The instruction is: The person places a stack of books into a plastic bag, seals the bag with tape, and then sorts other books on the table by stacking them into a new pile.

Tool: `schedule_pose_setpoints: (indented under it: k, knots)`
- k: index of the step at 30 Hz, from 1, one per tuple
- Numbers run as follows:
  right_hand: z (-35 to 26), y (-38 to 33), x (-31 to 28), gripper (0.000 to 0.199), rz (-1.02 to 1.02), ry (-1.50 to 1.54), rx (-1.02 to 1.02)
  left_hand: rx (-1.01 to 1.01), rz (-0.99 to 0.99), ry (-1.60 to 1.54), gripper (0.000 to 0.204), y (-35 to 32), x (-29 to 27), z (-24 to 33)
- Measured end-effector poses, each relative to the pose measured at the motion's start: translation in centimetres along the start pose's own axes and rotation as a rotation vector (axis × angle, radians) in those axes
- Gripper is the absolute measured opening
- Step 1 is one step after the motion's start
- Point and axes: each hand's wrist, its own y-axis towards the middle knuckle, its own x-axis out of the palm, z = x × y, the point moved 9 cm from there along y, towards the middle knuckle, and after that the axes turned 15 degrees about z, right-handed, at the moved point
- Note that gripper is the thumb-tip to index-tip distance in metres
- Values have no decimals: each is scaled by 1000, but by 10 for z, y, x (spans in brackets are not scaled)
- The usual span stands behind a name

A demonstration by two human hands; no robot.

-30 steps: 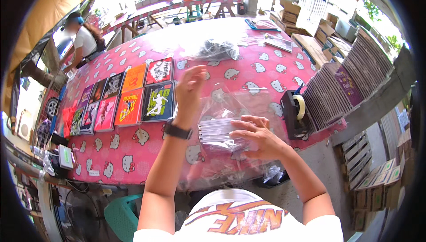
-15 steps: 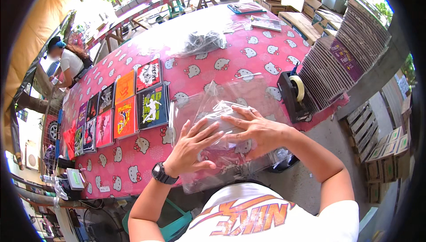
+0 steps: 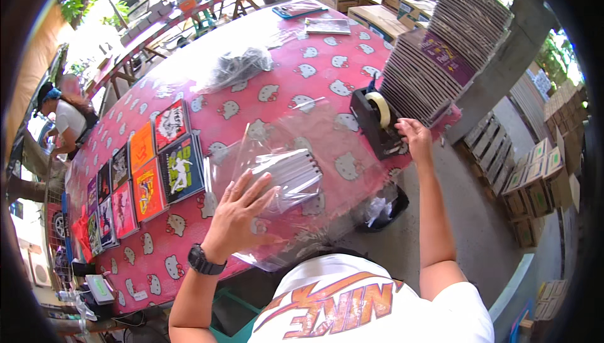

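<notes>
My left hand [image 3: 238,212], a black watch on its wrist, lies flat with fingers spread on a clear plastic bag [image 3: 286,154] that holds a stack of spiral-bound notebooks [image 3: 290,173]. The bag lies near the front edge of a table with a pink cartoon-cat cloth [image 3: 314,72]. My right hand [image 3: 415,138] reaches out to the right and touches the near end of a black tape dispenser [image 3: 376,123] carrying a roll of pale tape. Whether its fingers pinch tape I cannot tell.
Rows of colourful notebooks [image 3: 145,167] lie left of the bag. A tall leaning stack of flat dark covers [image 3: 443,60] stands right of the dispenser. A crumpled clear bag [image 3: 242,66] lies further back. A person [image 3: 66,116] sits at the far left. Cardboard boxes [image 3: 535,179] stand on the floor.
My right hand left the plastic bag and went right to the tape dispenser. My left hand came down from above the table and now presses flat on the bag.
</notes>
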Motion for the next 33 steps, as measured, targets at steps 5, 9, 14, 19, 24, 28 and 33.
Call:
schedule_pose_setpoints:
  k: [5,9,14,19,24,28,33]
  knots:
    - [72,23,-13,31,-18,-456,43,33,9,-31,73,9,1,7]
    - [92,29,-3,30,-142,-381,243,98,-13,24,68,8,7,7]
    - [51,0,-29,18,83,-94,-146,37,-27,37,69,4,5,2]
    - [139,-50,-22,13,-52,132,603,-14,-17,2,80,2,5,-4]
    - [21,-102,82,17,-660,419,716,-12,-22,-15,83,2,2,-3]
    - [-137,-131,154,23,-1118,402,400,-1,-74,-2,87,-5,8,-7]
    - [-182,-155,204,57,-1019,-709,-757,4,-56,-7,90,0,5,-5]
